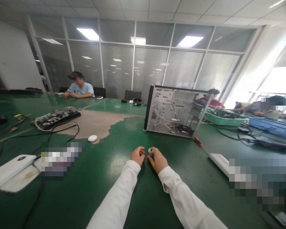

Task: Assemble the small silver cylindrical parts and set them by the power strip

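Where a black cable point(39, 192) trails over the left of the green table point(90, 178), a long white casing point(14, 168) lies near the edge of view. Behind it sits an electronic assembly point(57, 119) with exposed parts, on a worn grey patch point(92, 124); farther back, a co-worker in a light-blue shirt point(83, 90) rests both forearms on the table. A white oval object point(92, 138) lies at the patch's near edge. At centre, the left hand point(137, 156) is loosely curled beside a small cylinder point(150, 152) — whether it grips anything, I cannot tell. The right hand point(158, 159) holds that cylinder between thumb and fingers, on its left side, low over the table. Beyond the hands stands an open computer case point(169, 111), wires inside; just right of its base, an orange-and-black screwdriver point(198, 141) points toward a second white casing point(220, 163). Farther right are a green basket point(225, 119) and a blue basket point(274, 127) — with people seated behind.
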The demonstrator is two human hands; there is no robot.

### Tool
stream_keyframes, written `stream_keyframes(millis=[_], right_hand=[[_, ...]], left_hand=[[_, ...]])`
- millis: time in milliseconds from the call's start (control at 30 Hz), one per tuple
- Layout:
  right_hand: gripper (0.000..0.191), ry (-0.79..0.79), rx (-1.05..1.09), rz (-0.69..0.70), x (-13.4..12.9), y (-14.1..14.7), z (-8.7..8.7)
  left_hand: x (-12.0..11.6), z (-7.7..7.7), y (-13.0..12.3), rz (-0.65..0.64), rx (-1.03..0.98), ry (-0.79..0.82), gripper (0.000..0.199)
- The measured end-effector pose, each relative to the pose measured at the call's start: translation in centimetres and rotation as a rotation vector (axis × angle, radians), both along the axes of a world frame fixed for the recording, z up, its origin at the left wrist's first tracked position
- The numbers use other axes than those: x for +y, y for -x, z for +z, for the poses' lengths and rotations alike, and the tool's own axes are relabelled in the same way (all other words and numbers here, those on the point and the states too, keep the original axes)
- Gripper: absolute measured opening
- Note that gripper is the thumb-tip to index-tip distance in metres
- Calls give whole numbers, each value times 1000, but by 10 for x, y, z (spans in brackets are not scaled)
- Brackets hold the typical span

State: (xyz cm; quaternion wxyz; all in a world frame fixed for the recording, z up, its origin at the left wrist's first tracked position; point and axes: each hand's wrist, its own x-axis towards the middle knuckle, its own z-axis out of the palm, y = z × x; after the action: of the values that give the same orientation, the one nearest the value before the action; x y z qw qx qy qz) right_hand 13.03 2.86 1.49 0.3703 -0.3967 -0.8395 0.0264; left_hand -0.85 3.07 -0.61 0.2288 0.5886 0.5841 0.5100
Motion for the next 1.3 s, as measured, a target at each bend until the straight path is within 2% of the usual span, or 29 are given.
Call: stream_keyframes(millis=[133,267,333,433,600,733,867,1100,1300], right_hand=[[27,119,188,-41,1,-1,-4],[35,386,616,-64,1,-5,-8],[38,542,851,-32,0,-7,-9],[42,771,1133,37,-2,-6,-9],[36,1065,1461,93,-6,-5,-6],[27,1257,1525,167,-8,-10,0],[24,1373,1509,216,-12,-12,6],[34,1642,1374,335,-23,-9,15],[41,1826,1353,425,-30,-14,16]], left_hand=[[6,1,1,9,23,26,31],[3,2,-1,-27,34,43,31],[-3,4,-3,-70,54,40,34],[-13,8,-8,-225,180,-18,41],[-25,20,-19,-289,238,-117,41],[-30,27,-25,-300,189,-146,41],[-34,31,-31,-289,176,-186,40],[-37,36,-36,-179,237,-289,31],[-37,33,-38,-174,244,-297,32]])
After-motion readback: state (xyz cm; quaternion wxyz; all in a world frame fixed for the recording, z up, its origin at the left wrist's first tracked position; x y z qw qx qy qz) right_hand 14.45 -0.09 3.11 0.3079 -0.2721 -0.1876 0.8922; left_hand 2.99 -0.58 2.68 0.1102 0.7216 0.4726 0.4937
